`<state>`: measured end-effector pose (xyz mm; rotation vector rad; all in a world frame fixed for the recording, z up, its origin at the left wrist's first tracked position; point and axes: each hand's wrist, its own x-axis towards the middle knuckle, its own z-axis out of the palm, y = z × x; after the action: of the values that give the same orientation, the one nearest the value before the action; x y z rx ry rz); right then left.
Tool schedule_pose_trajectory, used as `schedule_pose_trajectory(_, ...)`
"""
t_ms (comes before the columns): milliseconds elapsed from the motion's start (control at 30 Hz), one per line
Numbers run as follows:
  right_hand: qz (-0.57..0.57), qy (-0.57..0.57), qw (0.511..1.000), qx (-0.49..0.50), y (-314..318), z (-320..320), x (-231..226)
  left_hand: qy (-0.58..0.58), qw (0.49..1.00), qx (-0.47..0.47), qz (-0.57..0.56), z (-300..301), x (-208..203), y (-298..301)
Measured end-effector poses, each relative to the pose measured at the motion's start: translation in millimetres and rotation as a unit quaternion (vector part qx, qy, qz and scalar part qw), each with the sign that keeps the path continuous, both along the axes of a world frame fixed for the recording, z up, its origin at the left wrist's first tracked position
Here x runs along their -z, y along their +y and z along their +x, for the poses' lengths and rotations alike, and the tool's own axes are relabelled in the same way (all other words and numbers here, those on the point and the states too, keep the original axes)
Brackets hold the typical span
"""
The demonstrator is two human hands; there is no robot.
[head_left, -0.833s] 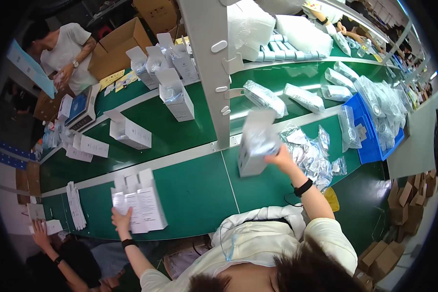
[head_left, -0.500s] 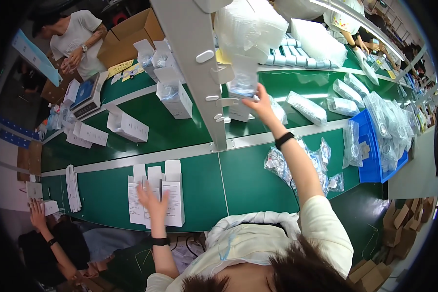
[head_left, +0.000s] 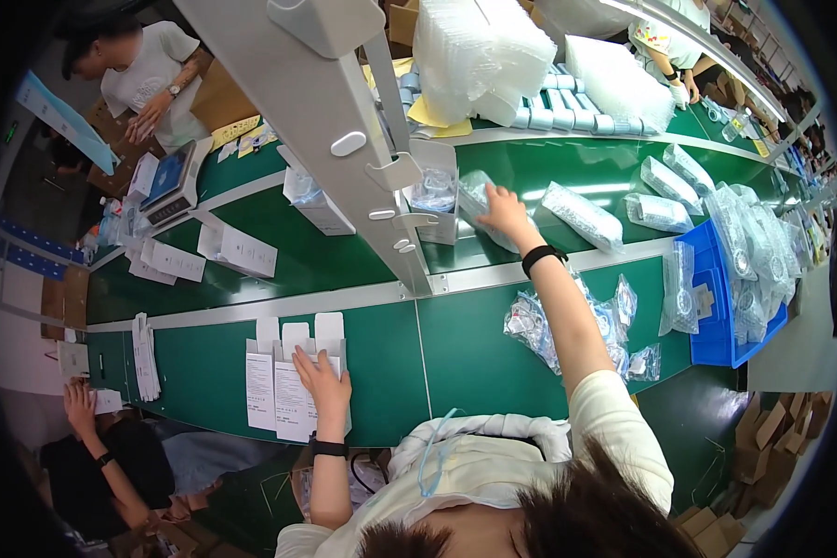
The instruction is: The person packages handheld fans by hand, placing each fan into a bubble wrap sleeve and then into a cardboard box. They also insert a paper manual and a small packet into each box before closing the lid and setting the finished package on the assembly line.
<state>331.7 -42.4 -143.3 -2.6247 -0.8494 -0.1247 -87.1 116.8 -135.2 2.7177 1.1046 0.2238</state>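
Observation:
My left hand [head_left: 325,383] lies spread over the upper part of the white cartons [head_left: 290,395], which stand side by side with their flaps up at the table's near edge. Across the metal rail, my right hand [head_left: 506,214] grips a clear bubble-wrap packet [head_left: 477,193], partly hidden beneath the fingers. Just left of that packet stands an open white box [head_left: 444,226] with clear-bagged contents showing at its top. Another bubble-wrap packet [head_left: 581,216] lies to the right of my right hand.
A grey metal post [head_left: 344,177] rises between the bench sections. Small bagged parts [head_left: 533,325] lie under my right forearm. At right, a blue bin [head_left: 711,307] holds bubble-wrapped packets. Folded white cartons [head_left: 145,358] sit at left. Other people work at far left, lower left and upper right.
My right hand has left the white box and come down onto the bubble-wrap packet beside it. My left hand has moved right and settled on the cartons. The view has shifted slightly.

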Motion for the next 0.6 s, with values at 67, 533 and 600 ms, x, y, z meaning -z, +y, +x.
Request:
schedule_pose_trajectory(67, -0.067, 0.087, 0.993, 0.036, 6, -6, -7, -0.015, 0.999, -0.019, -0.021, -2, -8, 1)
schedule_pose_trajectory(533, 0.611, 0.533, 0.582, -0.063, -101, -112, -70, -0.270, 0.949, 0.049, -0.153, 71, -83, -94)
schedule_pose_trajectory(600, 0.640, 0.544, 0.539, -0.061, -100, -166, -80, -0.288, 0.935, 0.087, -0.185, 86, -75, -110)
